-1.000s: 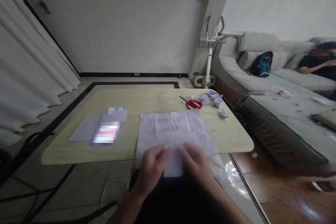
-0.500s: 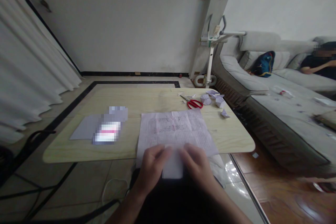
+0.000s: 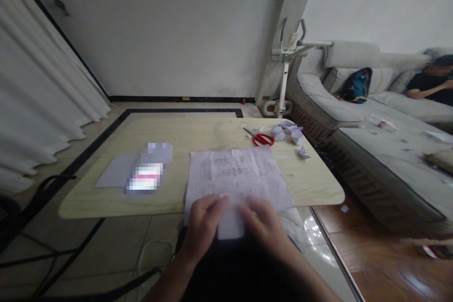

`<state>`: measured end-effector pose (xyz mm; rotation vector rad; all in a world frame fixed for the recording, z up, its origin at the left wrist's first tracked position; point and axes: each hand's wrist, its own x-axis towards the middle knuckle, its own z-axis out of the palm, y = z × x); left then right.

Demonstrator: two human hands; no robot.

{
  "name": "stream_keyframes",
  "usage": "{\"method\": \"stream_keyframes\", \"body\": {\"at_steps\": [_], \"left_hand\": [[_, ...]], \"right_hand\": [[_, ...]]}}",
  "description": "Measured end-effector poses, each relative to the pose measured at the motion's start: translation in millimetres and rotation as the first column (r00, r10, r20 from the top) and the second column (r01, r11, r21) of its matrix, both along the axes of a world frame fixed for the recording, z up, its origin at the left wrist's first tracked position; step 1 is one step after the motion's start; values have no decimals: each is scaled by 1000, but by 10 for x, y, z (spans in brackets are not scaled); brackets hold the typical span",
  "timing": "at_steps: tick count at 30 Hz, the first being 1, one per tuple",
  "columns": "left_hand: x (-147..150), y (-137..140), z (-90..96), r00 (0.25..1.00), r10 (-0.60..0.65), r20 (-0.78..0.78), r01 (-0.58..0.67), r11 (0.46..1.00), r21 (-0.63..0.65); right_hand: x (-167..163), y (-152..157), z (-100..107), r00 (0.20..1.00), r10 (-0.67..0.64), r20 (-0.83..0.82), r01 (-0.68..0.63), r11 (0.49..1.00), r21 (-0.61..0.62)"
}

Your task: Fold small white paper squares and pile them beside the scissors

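Between my hands is a small white piece of paper (image 3: pixel 230 224), held upright in front of the table's near edge; whether it is folded I cannot tell. My left hand (image 3: pixel 205 219) grips its left side with thumb and fingers closed. On its right side, my right hand (image 3: pixel 262 219) is closed on the paper too, its fingertips blurred. Just beyond my hands a large printed sheet (image 3: pixel 240 174) lies creased on the table, its near edge hanging over. Scissors with red handles (image 3: pixel 262 139) rest past the sheet, blades pointing left.
Folded paper shapes (image 3: pixel 278 133) stand at the table's (image 3: pixel 170 127) far right corner, among small scraps. White paper (image 3: pixel 113 172) and a blurred-out bright object (image 3: pixel 146 178) lie at left. Right of the table is a grey sofa (image 3: pixel 385 160) with a backpack (image 3: pixel 358 86) and a seated person (image 3: pixel 430 85).
The small paper and my fingers have shifted slightly to the left, and the paper's top now shows more between my hands. Everything on the table stays put.
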<state>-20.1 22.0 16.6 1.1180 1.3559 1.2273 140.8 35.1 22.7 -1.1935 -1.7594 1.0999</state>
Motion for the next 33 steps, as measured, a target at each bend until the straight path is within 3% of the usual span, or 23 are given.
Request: {"method": "stream_keyframes", "body": {"at_steps": [12,18,25,33], "left_hand": [[29,16,21,991,23,-129,-11,995,95],[24,15,-26,990,56,-133,-46,996,75],[-16,22,-4,989,69,-133,-59,995,77],[-66,81,-19,992,-14,-129,22,998,62]], "right_hand": [[-18,18,-94,998,-53,-24,53,998,17],[3,0,-58,999,36,17,-36,999,-26],[-19,7,-89,997,-6,78,-1,996,87],[-15,20,-86,993,14,121,-31,991,134]]}}
